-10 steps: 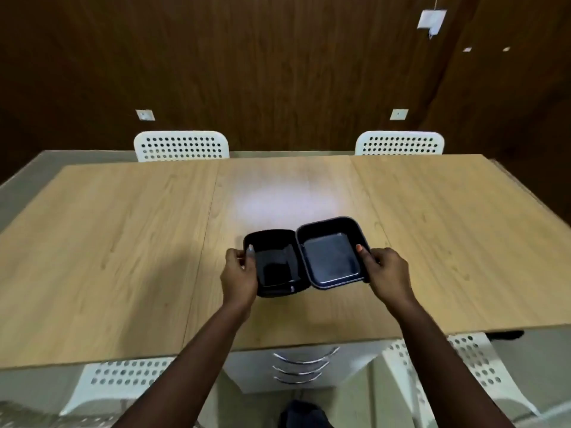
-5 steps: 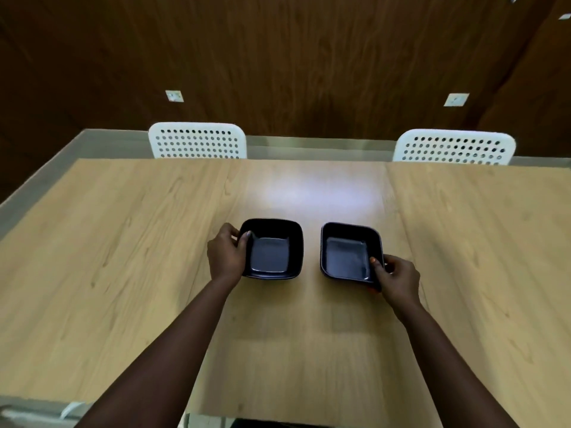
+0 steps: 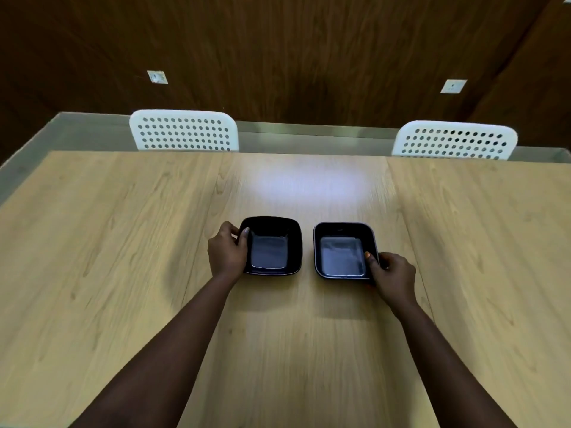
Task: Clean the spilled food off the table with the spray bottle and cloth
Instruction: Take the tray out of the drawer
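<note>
A long table (image 3: 123, 273) of pale wood-grain laminate fills most of the view, its top made of panels that meet in straight seams, with a soft patch of reflected light on the middle panel. On that middle panel sit two small, square, glossy black dishes with rounded corners, side by side and close together with a narrow strip of bare tabletop between them. The left hand (image 3: 227, 251) grasps the left black dish (image 3: 273, 247) at its outer left rim: the thumb lies over the rim's inner edge and the other fingers curl round the outside. The right hand (image 3: 394, 273) grasps the right black dish (image 3: 343, 251) at its near right corner, thumb tip on the rim and fingers tucked against the outer wall. Both dishes rest flat on the table and show only smooth, shiny bottoms. Both forearms reach in from the near edge of the picture, bare to the elbow. Beyond the far edge of the table stand two white plastic chairs with perforated backrests, the left chair (image 3: 183, 131) and the right chair (image 3: 454, 140), both pushed up to the table. Behind them rises a dark brown wood-panelled wall (image 3: 293, 50) carrying two small pale wall plates, one at the left (image 3: 157, 77) and one at the right (image 3: 453, 86); any marks on them are too small to read. No brand, label or writing can be read on the dishes, the chairs or the table.
</note>
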